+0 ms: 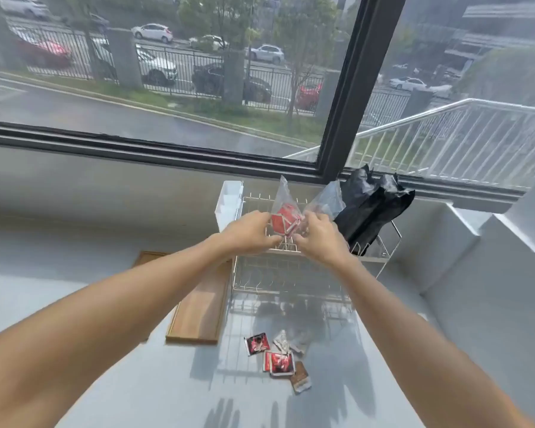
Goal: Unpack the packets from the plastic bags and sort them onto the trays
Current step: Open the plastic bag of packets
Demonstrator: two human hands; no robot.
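Observation:
I hold a clear plastic bag (283, 199) up above the wire rack, with red packets (283, 223) showing inside it. My left hand (247, 233) grips the bag's left side. My right hand (318, 239) grips its right side, where a second flap of clear plastic (329, 199) sticks up. Several loose packets lie on the white table below: a red-and-black one (257, 343), another red one (280, 364), a pale crumpled one (283, 340) and a brown one (301, 378). A wooden tray (198, 310) lies to the left of them.
A wire rack (291, 273) stands on the table under my hands, with a black plastic bag (368, 211) draped over its right end. A white plastic container (229, 205) stands at its far left. The window frame (155, 149) runs behind.

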